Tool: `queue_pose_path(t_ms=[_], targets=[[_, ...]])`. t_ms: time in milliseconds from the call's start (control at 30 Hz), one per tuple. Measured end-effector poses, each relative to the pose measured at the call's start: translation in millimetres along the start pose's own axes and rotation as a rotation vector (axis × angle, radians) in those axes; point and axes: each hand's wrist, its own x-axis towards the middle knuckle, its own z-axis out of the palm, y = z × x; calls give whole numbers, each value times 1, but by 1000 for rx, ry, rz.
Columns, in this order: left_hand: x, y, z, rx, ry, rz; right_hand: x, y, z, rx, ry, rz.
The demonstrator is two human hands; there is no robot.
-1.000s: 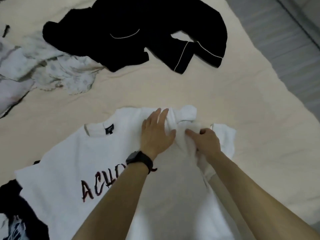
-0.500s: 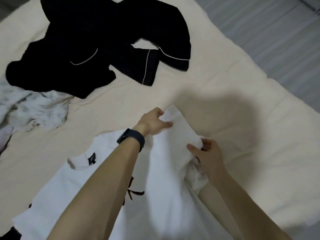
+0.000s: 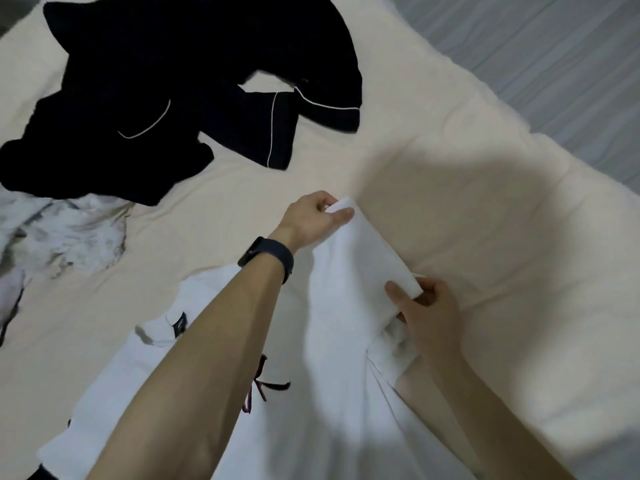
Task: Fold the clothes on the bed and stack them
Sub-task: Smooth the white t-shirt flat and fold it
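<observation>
On the bed [image 3: 485, 202], we take the white T-shirt [image 3: 329, 393] as our landmark; it lies face up at the near edge, red lettering partly hidden under our left forearm.

Far left of the shirt sits a crumpled grey-and-white patterned garment [image 3: 62, 233]. Beyond the shirt, up and to the left, a black garment with white piping [image 3: 156, 98] sprawls unfolded. We see no folded stack anywhere.

At the shirt's far right corner, our left hand [image 3: 311, 220], with a dark watch [image 3: 270, 259] on its wrist, pinches the far end of the sleeve [image 3: 360, 258] between thumb and curled fingers. Just right of that, our right hand [image 3: 429, 313] grips the sleeve's near end, thumb on top. The sleeve is stretched taut between the two hands and raised off the bed.

A second ago the left hand lay flat on the shirt near the shoulder while the right alone worked at bunched cloth. Now the left has taken hold too, and the sleeve has been pulled out straight. We read this as the sleeve smoothed and ready to be folded inward over the shirt's body, so this shirt's folding has barely started and the other two garments wait.

Right of the shirt is bare cream bedding, then grey floor [image 3: 554, 64].
</observation>
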Motion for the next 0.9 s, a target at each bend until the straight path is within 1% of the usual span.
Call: queue_pose_path(t_ms=[67, 133, 167, 200, 300, 367, 500, 600, 667, 733, 800, 833, 867, 900], targets=[[-1, -1, -5, -10, -67, -50, -1, 0, -1, 18, -61, 24], [-4, -4, -10, 81, -131, -51, -1, 3, -5, -50, -149, 45], [-6, -5, -12, 150, -117, -22, -1, 5, -6, -95, -176, 51], [-9, -6, -13, 201, -68, 21, -1, 6, -7, -136, -177, 47], [-14, 0, -8, 231, 70, 122, -2, 8, -5, -159, -81, -12], [-17, 4, -5, 261, 66, 126, -5, 7, 0, -136, -47, -41], [-34, 15, -13, 79, 6, 99, -19, 0, -1, -58, -52, -91], [-69, 14, -39, -56, 59, 144, -49, -11, -6, 95, -44, -168], [-109, -7, -61, -196, 122, 181, -80, -10, -2, 102, -86, -266], [-155, -45, -76, -251, 248, 162, -111, 0, 6, -9, -149, -435], [-209, -95, -79, -199, 424, 91, -143, 20, 14, -191, -225, -705], [-234, -120, -77, -139, 470, 67, -156, 32, 18, -291, -257, -837], [-257, -144, -72, -62, 471, 45, -167, 48, 21, -398, -276, -952], [-273, -168, -67, 24, 435, 11, -173, 65, 24, -517, -297, -1034]])
